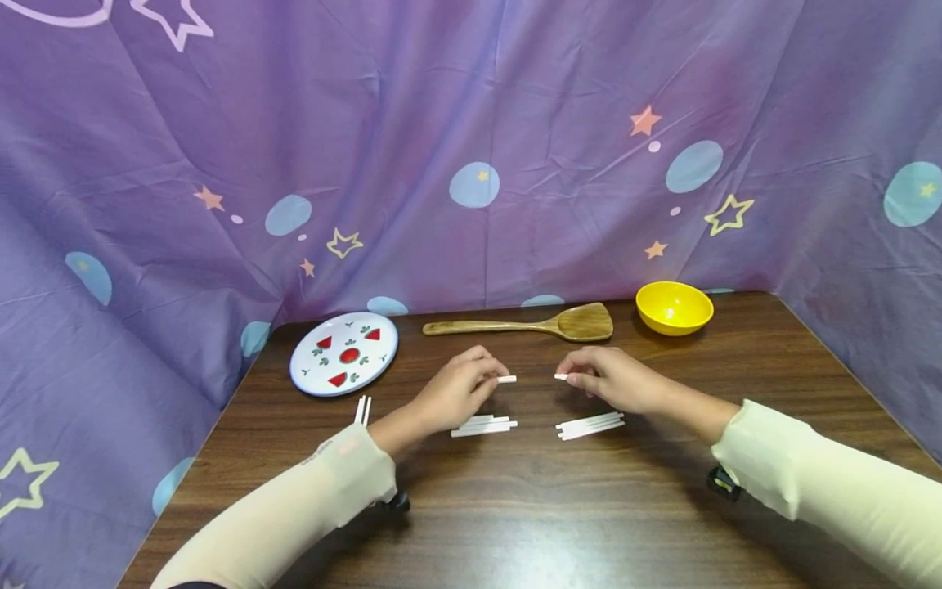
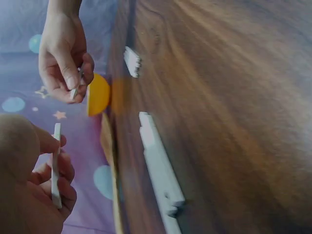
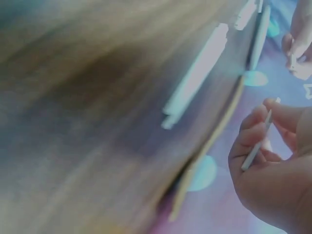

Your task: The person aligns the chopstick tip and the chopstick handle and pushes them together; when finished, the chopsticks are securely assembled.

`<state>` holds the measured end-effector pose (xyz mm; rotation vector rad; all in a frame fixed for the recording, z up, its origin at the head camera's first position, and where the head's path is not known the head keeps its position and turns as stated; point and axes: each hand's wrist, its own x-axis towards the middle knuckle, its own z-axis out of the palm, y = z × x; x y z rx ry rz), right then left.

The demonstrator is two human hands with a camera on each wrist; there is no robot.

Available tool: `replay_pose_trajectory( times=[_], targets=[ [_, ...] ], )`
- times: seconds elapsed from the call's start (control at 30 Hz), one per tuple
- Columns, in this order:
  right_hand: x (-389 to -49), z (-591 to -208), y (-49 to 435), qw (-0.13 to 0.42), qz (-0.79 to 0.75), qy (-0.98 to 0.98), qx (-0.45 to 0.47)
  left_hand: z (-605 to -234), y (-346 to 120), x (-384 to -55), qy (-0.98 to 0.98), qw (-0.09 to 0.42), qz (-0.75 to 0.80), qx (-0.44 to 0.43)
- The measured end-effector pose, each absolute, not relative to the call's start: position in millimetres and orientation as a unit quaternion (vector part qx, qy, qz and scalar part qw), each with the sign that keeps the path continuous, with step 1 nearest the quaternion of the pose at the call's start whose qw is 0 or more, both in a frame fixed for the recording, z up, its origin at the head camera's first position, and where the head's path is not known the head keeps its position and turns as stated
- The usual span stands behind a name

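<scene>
My left hand (image 1: 461, 390) pinches a short white stick (image 2: 56, 165) between thumb and fingers, above the table. Opposite it, my right hand (image 1: 612, 378) pinches another white stick (image 3: 257, 141), most of it hidden by the fingers in the head view. A gap separates the two held sticks. Below the left hand lies a bundle of white sticks (image 1: 484, 427), side by side. A second bundle of white sticks (image 1: 590, 425) lies just below the right hand. By the left forearm, a few more white sticks (image 1: 363, 410) are partly covered by the arm.
A plate with watermelon pictures (image 1: 344, 355) sits at the table's back left. A wooden spatula (image 1: 585, 322) lies along the back, with a yellow bowl (image 1: 674, 308) to its right. Purple patterned cloth (image 1: 412, 147) hangs behind the brown table (image 1: 545, 515).
</scene>
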<state>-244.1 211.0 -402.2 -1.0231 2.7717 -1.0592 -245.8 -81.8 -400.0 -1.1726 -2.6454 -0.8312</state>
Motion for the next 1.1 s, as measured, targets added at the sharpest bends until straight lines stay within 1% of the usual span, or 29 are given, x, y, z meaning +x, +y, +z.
replay_pose_trajectory(
  times=[0.1,0.23,0.33,0.57,0.77,0.87,1.1],
  targets=[
    [-244,-394,206,-0.011,-0.33,0.885,-0.328,-393,-79,-245,-0.875,0.072,-0.273,-0.392],
    [-242,-385,199,-0.024,-0.323,0.886,-0.331,-386,-76,-244,-0.872,0.057,-0.283,-0.394],
    [-239,-379,195,-0.051,-0.3,0.889,-0.341,-381,-73,-242,-0.876,0.052,-0.274,-0.393],
    [-230,-366,183,-0.118,-0.263,0.884,-0.369,-368,-69,-239,-0.886,0.086,-0.237,-0.389],
    [-224,-359,175,-0.158,-0.26,0.876,-0.374,-362,-67,-238,-0.879,0.076,-0.265,-0.389],
    [-223,-358,174,-0.168,-0.254,0.877,-0.371,-360,-67,-238,-0.877,0.078,-0.271,-0.389],
    [-221,-355,173,-0.17,-0.256,0.877,-0.369,-358,-68,-236,-0.868,0.083,-0.29,-0.394]
  ],
)
